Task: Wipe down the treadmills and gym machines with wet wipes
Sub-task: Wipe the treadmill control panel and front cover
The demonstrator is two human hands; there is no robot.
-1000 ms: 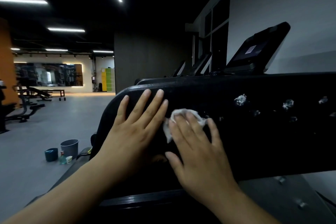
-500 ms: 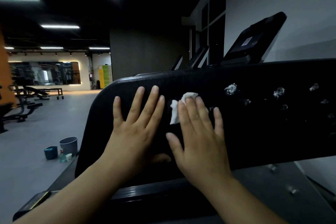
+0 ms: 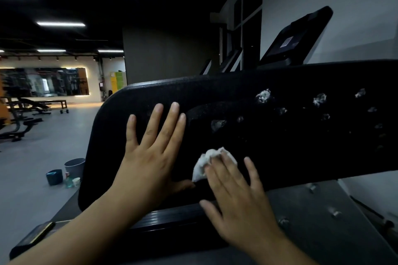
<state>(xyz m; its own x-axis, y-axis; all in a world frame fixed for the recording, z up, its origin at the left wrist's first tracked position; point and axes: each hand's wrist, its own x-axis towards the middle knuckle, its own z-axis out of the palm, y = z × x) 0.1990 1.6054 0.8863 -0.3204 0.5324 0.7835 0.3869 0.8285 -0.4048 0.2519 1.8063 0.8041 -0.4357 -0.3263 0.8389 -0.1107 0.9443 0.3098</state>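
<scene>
A wide black treadmill panel (image 3: pixel 280 135) fills the middle of the view, dotted with several whitish smudges (image 3: pixel 263 95). My left hand (image 3: pixel 150 157) lies flat on the panel's left part, fingers straight and spread. Flat fingers of my right hand (image 3: pixel 237 196) press a crumpled white wet wipe (image 3: pixel 206 161) against the panel's lower edge, just right of my left hand. The wipe sticks out above and left of my fingertips. A tilted black console screen (image 3: pixel 295 38) rises behind the panel.
On the grey floor to the left stand a grey bucket (image 3: pixel 74 165), a dark teal container (image 3: pixel 54 176), a small bottle and a cup. Weight benches (image 3: pixel 32 105) and a mirror wall lie far left. More treadmill consoles (image 3: pixel 232 60) line the right wall.
My right hand has slid the wipe down from the panel's upper middle to its lower edge. My left hand stays flat on the panel. A smudge shows where the wipe was.
</scene>
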